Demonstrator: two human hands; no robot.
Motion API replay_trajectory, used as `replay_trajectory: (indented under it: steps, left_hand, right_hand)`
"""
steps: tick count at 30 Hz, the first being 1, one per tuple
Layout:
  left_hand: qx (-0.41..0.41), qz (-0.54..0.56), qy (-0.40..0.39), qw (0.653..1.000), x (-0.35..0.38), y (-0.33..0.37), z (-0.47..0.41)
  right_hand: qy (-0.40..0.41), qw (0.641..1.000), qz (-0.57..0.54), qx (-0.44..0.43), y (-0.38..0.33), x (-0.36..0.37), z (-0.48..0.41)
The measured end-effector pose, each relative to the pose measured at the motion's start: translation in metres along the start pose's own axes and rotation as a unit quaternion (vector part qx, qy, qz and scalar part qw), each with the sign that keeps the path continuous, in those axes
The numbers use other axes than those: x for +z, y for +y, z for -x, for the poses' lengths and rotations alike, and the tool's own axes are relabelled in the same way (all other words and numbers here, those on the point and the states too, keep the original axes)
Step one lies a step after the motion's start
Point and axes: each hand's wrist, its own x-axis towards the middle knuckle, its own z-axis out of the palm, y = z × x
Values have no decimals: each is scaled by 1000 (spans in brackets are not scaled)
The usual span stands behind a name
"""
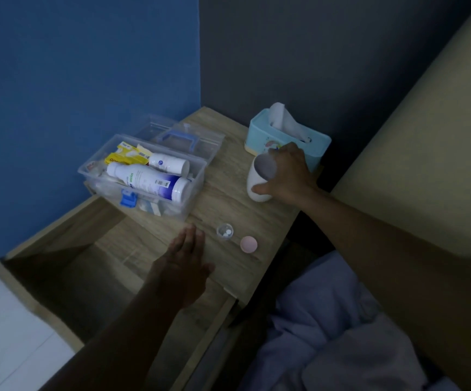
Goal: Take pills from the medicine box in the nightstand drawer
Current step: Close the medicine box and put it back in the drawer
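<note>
My right hand [286,176] grips the white cup [258,182] at two o'clock, ready for swallowing; my left hand [185,263] lies open, empty, beside the pill cup [225,231]. The medicine box [144,176] sits open at eleven o'clock.

One head-worn wide-angle view looks steeply down and forward from close above the nightstand top [237,182] — into the room corner. The open drawer [67,266] fills the lower left, bedding [341,320] the lower right — both forearms enter from the bottom edge.
</note>
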Motion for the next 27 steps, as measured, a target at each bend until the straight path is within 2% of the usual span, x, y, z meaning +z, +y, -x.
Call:
replay_trajectory:
  steps: [3,8,15,20,24,27]
  left_hand:
    - [-10,22,-8,1000,-1,1,0]
    - [-21,53,-35,998,-5,0,-1]
    - [-9,49,-15,999,-4,-1,2]
    - [-9,94,-24,995,-10,-2,1]
    - [-53,242,62,967,-12,-9,23]
    - [-132,290,136,938,-16,-29,41]
  right_hand:
    - [-10,1000,-8,-28,-6,4,17]
    - [-37,999,3,-26,-11,10,29]
    - [-43,999,0,-13,-14,17,35]
    - [-49,998,-33,0,-18,18,35]
    - [-86,994,-72,-8,-31,3,25]
    - [-6,988,-129,-84,-61,3,19]
